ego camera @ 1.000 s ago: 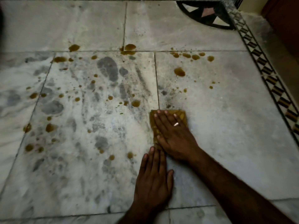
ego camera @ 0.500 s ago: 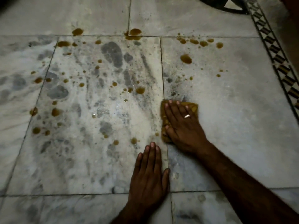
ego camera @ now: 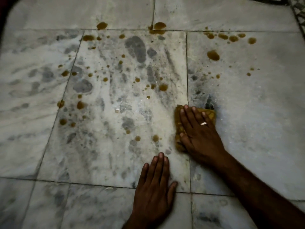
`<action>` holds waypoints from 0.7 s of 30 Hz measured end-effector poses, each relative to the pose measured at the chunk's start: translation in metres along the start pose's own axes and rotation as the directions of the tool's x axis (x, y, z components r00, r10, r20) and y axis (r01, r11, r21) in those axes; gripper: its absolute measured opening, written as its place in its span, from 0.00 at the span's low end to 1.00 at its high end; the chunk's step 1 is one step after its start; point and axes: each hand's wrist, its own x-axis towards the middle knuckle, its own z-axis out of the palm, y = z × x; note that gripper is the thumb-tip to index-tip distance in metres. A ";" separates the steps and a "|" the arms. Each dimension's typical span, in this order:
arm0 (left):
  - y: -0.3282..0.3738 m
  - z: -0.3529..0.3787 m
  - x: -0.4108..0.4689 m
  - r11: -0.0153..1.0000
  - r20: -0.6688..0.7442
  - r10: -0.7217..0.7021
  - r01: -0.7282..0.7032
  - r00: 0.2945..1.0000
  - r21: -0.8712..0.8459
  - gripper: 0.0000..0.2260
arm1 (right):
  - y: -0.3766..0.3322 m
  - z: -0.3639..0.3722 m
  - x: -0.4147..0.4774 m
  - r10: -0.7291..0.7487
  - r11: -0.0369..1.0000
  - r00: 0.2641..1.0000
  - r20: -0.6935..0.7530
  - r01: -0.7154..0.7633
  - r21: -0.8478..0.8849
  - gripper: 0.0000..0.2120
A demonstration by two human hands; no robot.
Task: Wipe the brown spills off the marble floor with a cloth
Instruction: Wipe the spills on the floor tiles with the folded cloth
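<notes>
Meanwhile the floor (ego camera: pixel 247 113) keeps brown spills (ego camera: pixel 213 55) across the upper frame, none fewer than a second ago. Right hand (ego camera: pixel 200 133), centre-right, presses flat on the cloth (ego camera: pixel 179 128), barely shifted; left hand (ego camera: pixel 154 187) rests open, bottom centre.

My right hand (ego camera: pixel 200 134) is flat on top of the cloth (ego camera: pixel 179 128), which sits right on the seam between two floor (ego camera: pixel 264 129) slabs, and my left hand (ego camera: pixel 154 187) is planted on the floor nearer to me, a bit to the left. The spills (ego camera: pixel 163 87) are scattered ahead of and left of the cloth, with a few more off to the far right (ego camera: pixel 213 55).
</notes>
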 end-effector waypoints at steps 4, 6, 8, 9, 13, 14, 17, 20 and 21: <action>-0.011 -0.002 -0.003 0.999 -0.029 -0.043 0.044 0.999 0.010 0.29 | -0.043 0.003 0.016 -0.084 0.996 0.996 -0.012 0.084 0.033 0.34; -0.019 -0.002 -0.005 0.997 -0.042 -0.069 0.070 0.997 0.017 0.28 | -0.064 0.005 0.005 -0.141 0.988 0.990 -0.031 0.143 0.064 0.34; -0.029 -0.003 -0.005 0.995 -0.051 -0.093 0.095 0.994 0.028 0.27 | -0.075 0.006 -0.015 -0.187 0.979 0.981 -0.049 0.190 0.067 0.33; -0.033 -0.003 -0.005 0.994 -0.051 -0.098 0.100 0.994 0.035 0.27 | -0.076 0.006 -0.026 -0.204 0.977 0.977 -0.056 0.207 0.060 0.33; -0.038 -0.005 -0.005 0.989 -0.043 -0.146 0.147 0.988 0.019 0.28 | -0.068 0.004 -0.051 -0.246 0.968 0.969 -0.035 0.247 0.037 0.34; -0.039 -0.006 -0.003 0.984 -0.042 -0.174 0.175 0.984 0.022 0.29 | -0.065 0.004 -0.050 -0.237 0.971 0.971 -0.027 0.238 0.030 0.34; -0.054 -0.012 0.000 0.961 -0.042 -0.272 0.273 0.962 0.048 0.29 | -0.058 0.004 -0.030 -0.130 0.991 0.991 -0.017 0.130 0.032 0.35; -0.069 -0.014 0.000 0.960 -0.040 -0.271 0.273 0.962 0.058 0.29 | -0.062 0.003 0.003 -0.063 0.997 0.998 -0.004 0.063 0.043 0.35; -0.071 -0.014 0.001 0.965 -0.039 -0.256 0.257 0.966 0.056 0.29 | -0.068 0.003 0.013 -0.070 0.996 0.998 0.002 0.070 0.051 0.35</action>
